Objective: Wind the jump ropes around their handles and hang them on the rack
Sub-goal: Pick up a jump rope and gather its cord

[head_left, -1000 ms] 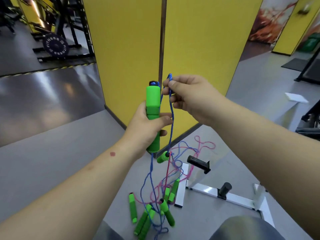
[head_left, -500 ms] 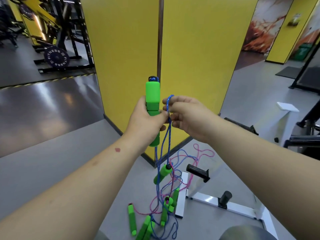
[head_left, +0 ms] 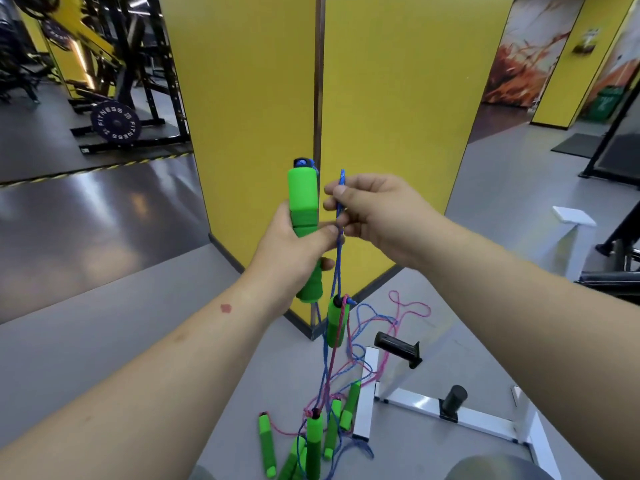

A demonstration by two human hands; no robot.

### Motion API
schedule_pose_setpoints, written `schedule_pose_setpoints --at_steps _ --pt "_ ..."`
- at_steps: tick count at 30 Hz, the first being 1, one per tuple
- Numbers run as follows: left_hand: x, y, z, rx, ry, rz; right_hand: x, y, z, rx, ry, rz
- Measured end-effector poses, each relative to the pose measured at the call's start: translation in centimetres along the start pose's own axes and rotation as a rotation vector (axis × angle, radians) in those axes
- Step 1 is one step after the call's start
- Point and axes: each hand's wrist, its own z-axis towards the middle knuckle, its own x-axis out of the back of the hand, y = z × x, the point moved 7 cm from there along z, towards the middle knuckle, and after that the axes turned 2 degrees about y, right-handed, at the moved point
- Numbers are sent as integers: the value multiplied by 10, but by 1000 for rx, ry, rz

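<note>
We are holding one green handle (head_left: pixel 303 202) upright in our left hand (head_left: pixel 294 244), fingers wrapped around its middle, while our right hand (head_left: pixel 374 213) just beside it is pinching a doubled bend of the blue rope (head_left: pixel 341 188) between thumb and fingers. We judge that we are at the winding step, only beginning: no turns are showing on the handle yet, and the next move is calling for carrying that bend around the handle while keeping the rope taut. Below our hands the second handle (head_left: pixel 336 323) is dangling, with a pink rope (head_left: pixel 408 310) apparently caught on it, which we think could be dragging into the wind. Further down, more handles (head_left: pixel 266 445) are lying on the floor (head_left: pixel 104 341) in a tangle we cannot sort rope by rope. To the right a white rack (head_left: pixel 367 393) is standing, its far end cut off.
</note>
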Motion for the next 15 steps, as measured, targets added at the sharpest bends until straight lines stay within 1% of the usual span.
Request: schedule_pose_setpoints --at_steps 2,4,7,9,12,13,15 --pt "-4 1 0 -20 -8 50 1 -10 2 12 2 57" --pt "-5 7 4 -42 23 47 2 -14 2 8 2 91" --pt "-2 20 12 -72 92 -1 6 -3 -1 -27 30 13" --pt "2 29 17 -97 119 3 6 14 -4 -97 13 -106" --pt "2 36 19 -113 98 15 1 39 -14 -228 -114 -363" --pt "2 38 20 -111 94 7 -2 44 -18 -240 -174 -490" --pt "5 40 21 -116 104 -3 -8 47 -25 -183 -247 -736"
